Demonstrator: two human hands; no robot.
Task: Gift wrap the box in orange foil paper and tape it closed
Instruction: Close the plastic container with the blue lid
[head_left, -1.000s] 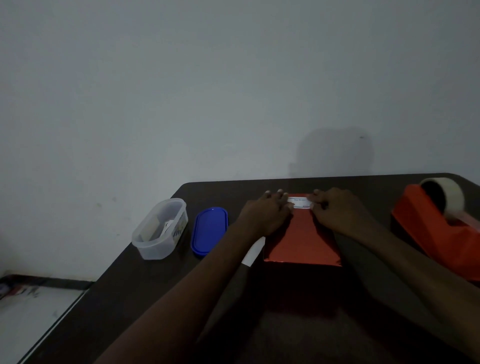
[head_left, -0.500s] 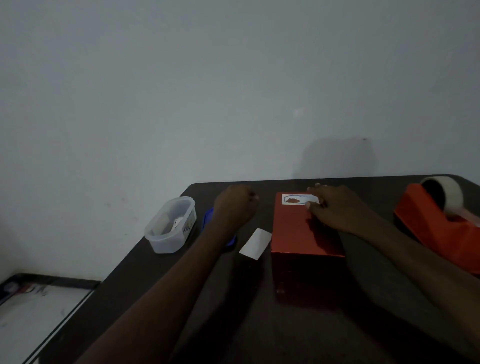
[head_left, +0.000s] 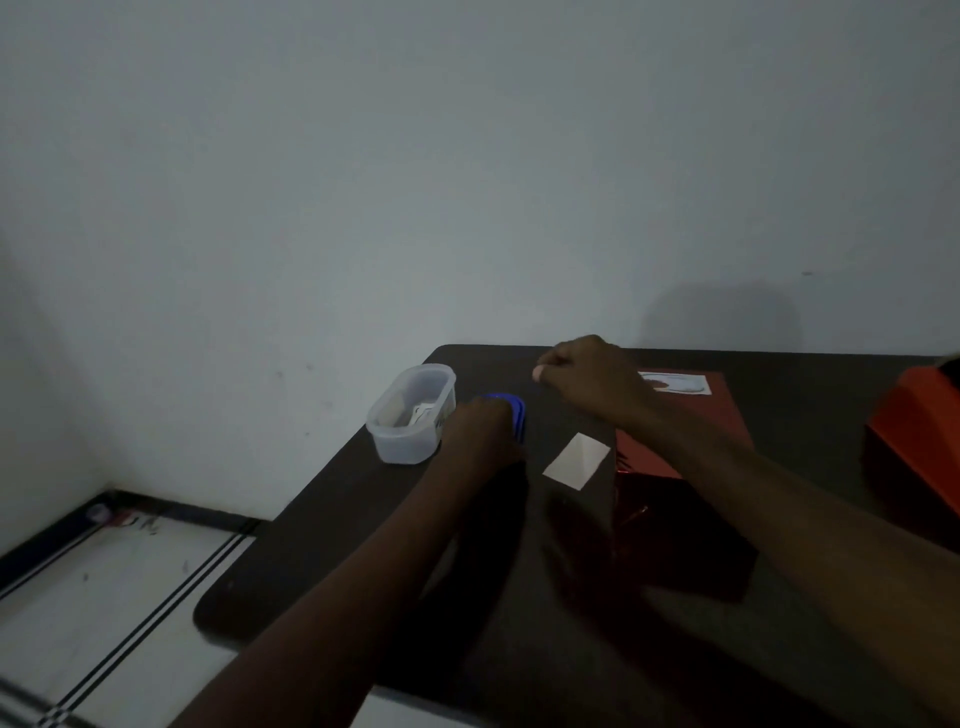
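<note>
The box (head_left: 680, 457) stands on the dark table (head_left: 322, 561), right of centre, already covered in orange foil, with a white label (head_left: 678, 383) stuck at the far end of its top face. Nothing grips it now. Its long axis runs from the near edge of the table toward the wall, label end pointing away; the near end face is in shadow and its foil looks creased.

I'd judge it light and stiff, a carton that holds its shape, but the foil skin will be slick and will crease or tear at the corners if pinched. Best to take it by the 2 long sides with flat palms, or press down on the top face, rather than grab the folded ends.

The left hand (head_left: 480, 434) is down on the blue lid (head_left: 511, 415), just beside the clear tub (head_left: 410, 413); its fingers are hidden from me, so I cannot tell whether it grips the lid or only rests there. The right hand (head_left: 592, 382) has crossed over to the left of the box, fingers curled with the tips drawn together above the table; if something is pinched there it is too dim to see. A white slip (head_left: 575, 461) lies between lid and box. The orange dispenser (head_left: 914, 441) sits at the far right.
</note>
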